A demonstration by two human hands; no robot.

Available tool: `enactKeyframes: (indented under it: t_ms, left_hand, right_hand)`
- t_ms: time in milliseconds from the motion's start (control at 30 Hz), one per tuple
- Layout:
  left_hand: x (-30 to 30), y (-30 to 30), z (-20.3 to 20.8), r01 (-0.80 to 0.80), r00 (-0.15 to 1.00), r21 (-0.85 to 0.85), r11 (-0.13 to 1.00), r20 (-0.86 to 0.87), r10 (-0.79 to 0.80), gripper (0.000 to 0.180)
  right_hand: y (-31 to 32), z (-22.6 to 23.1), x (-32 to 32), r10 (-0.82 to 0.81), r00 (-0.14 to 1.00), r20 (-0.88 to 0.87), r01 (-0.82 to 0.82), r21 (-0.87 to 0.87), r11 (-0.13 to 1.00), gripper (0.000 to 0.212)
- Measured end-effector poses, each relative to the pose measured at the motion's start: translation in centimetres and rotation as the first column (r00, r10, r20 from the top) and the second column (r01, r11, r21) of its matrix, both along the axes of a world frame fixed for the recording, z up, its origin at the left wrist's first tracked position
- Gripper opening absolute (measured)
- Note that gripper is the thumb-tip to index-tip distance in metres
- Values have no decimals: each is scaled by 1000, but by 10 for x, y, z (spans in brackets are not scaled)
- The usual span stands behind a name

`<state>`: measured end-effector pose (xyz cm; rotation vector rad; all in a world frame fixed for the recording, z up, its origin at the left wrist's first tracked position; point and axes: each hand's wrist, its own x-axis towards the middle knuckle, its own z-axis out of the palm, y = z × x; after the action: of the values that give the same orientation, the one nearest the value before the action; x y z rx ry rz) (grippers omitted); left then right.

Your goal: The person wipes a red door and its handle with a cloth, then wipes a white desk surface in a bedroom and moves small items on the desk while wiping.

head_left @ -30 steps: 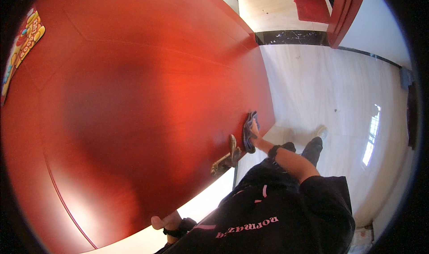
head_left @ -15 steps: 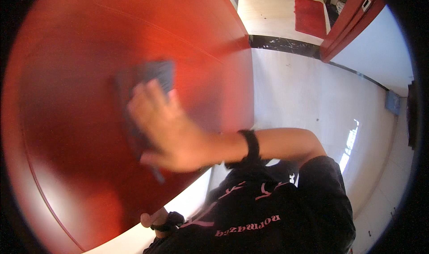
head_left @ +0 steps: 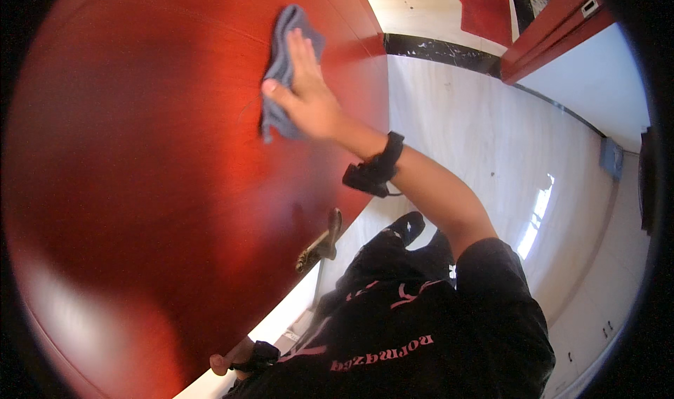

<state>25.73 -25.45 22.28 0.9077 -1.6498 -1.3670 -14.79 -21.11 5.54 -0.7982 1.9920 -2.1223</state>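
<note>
A blue-grey cloth [head_left: 279,65] is spread against the upper part of a glossy red wooden door [head_left: 161,132]. My right hand [head_left: 309,93] presses it to the surface, palm down, fingers stretched upward and thumb out to the side. A brass-coloured door handle [head_left: 326,243] shows below that arm, close to the door's edge. Down at the lower left, my left hand [head_left: 223,363] is at the door's edge with its thumb over the face; its other fingers are hidden behind the edge. Black straps with small devices circle both wrists.
Pale glossy floor [head_left: 449,139] lies to the right of the door. Beyond a dark threshold strip [head_left: 442,51] is a red mat [head_left: 486,12], beside a red door frame [head_left: 547,30]. A blue box-like object [head_left: 611,158] stands by the far right wall.
My right hand has slid the cloth up and to the right across the door. The handle, hidden before behind my arm, now shows. My left hand stays by the door's edge.
</note>
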Motion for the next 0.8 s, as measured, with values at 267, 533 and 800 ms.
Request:
enactKeyframes:
  t_ms: [267, 533, 800]
  left_hand:
    - [7, -10, 6, 139, 979, 65, 988, -157, -127, 91]
    - [23, -36, -3, 652, 653, 247, 717, -664, -365, 91]
    - [-1, -16, -4, 312, 950, -45, 949, -5, -312, 58]
  right_hand:
    - [1, -239, 108, 21, 673, 739, 100, -119, 988, 88]
    - [3, -273, 259, 38, 155, 987, 266, -79, 961, 55]
    - [54, -91, 104, 408, 518, 752, 21, -488, 872, 85]
